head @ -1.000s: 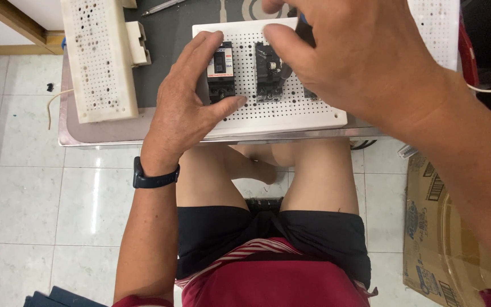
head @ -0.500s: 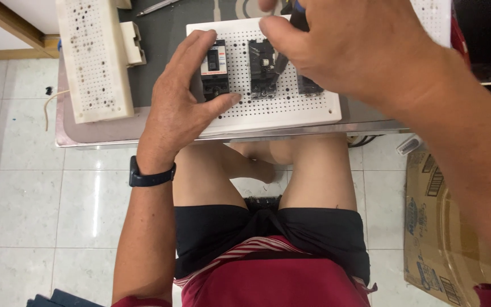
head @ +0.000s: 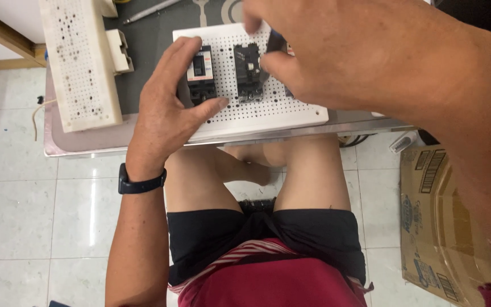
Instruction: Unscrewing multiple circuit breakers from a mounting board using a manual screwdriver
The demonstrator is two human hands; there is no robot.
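Since the earlier frame, the right hand (head: 359,57) is sitting further across the upper right of the frame, its fingers now bunched over the right part of the white perforated board (head: 257,111), while the left hand (head: 169,108) is staying spread on the board's left part.

Left hand: it is lying open in the upper middle of the frame, fingers curved round the left side of a black circuit breaker (head: 201,74) and the thumb stretching along the board below it; it is bracketing the breaker rather than closing on it. A black wristwatch (head: 140,183) is circling the wrist.

Right hand: its thumb and fingertips are pinching together on a dark, narrow piece (head: 274,42) just right of a second black circuit breaker (head: 246,71), which is standing upright on the board near the first. What the dark piece is cannot be told, as the hand is hiding most of it.

The board is resting on a grey metal table (head: 86,145), its near edge reaching the table's front lip. A second, longer perforated board (head: 78,57) is lying at the upper left. A cardboard box (head: 439,216) is standing on the tiled floor at the lower right, beside the person's knees.
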